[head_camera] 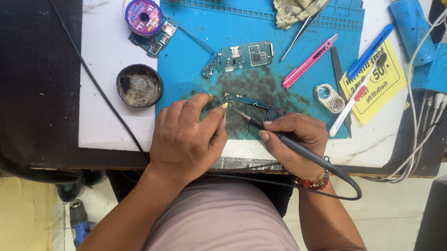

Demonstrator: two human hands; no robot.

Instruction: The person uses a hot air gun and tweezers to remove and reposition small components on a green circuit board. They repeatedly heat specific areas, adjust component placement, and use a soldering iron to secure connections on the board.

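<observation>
Left hand [185, 138] pinches down on the near-left corner of the small circuit board [251, 107]; right hand [293, 139] grips the soldering iron [265, 128] pen-style, tip angled up-left toward that pinched corner.

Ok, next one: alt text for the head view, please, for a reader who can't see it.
Seen from above, a person's right hand holds a soldering iron to a small circuit board on a blue work mat, while the left hand steadies the board. Another circuit board, a pink utility knife and tweezers lie nearby.
</observation>
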